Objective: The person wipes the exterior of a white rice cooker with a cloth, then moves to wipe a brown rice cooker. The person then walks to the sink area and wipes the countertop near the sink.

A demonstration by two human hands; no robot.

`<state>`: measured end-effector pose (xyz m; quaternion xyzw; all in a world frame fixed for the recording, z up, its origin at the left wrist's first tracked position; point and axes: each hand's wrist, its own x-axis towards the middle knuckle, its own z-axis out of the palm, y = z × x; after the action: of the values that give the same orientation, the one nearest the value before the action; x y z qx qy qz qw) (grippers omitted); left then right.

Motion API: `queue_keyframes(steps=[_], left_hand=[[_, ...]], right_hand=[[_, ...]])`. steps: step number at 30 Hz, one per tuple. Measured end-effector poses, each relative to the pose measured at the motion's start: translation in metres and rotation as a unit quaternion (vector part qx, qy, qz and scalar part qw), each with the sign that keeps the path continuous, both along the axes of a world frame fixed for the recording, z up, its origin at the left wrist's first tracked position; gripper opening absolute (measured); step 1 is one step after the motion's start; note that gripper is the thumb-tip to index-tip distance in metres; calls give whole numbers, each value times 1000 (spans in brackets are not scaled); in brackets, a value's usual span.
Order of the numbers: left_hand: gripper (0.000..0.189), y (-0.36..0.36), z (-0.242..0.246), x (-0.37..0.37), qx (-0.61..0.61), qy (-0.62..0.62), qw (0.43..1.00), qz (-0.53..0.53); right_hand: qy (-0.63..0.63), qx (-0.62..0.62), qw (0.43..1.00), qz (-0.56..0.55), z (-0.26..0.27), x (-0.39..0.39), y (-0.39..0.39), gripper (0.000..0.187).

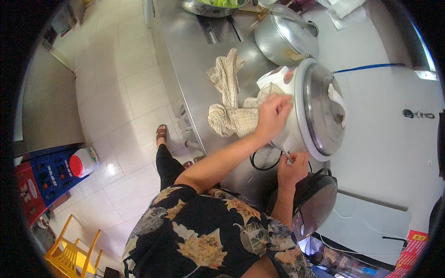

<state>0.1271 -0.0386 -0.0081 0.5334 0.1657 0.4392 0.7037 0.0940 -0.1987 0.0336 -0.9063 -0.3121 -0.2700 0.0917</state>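
My left hand (274, 113), blurred with curled fingers, is over a beige knitted cloth (240, 120) against the side of a white rice cooker (293, 118); whether it grips anything is unclear. Lower down, my right hand (293, 170) pinches a thin pale handle-like piece (286, 154) beside the cooker's base. The cooker has a metal lid (318, 107) with a white handle, and the lid is on. A black cord (266, 168) loops on the steel counter below my left forearm. More of the bunched cloth stretches up the counter.
A lidded metal pot (281, 34) stands beyond the cooker, and a pan (208, 8) with green leaves is at the top. A dark rounded appliance (314, 205) sits right of my right forearm. The wall (375, 139) borders the steel counter (187, 55). A yellow chair (73, 257) is lower left.
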Motion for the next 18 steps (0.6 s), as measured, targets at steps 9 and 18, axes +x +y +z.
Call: queue_keyframes(steps=[9,18], left_hand=[[14,20,-47,12,-120,83,989,7],[14,34,-59,26,-34,146,988,28]], right_hand=[[-7,-29,1000,-5,3,2,-25,23],[-28,-14,999,15,1,4,-29,23]])
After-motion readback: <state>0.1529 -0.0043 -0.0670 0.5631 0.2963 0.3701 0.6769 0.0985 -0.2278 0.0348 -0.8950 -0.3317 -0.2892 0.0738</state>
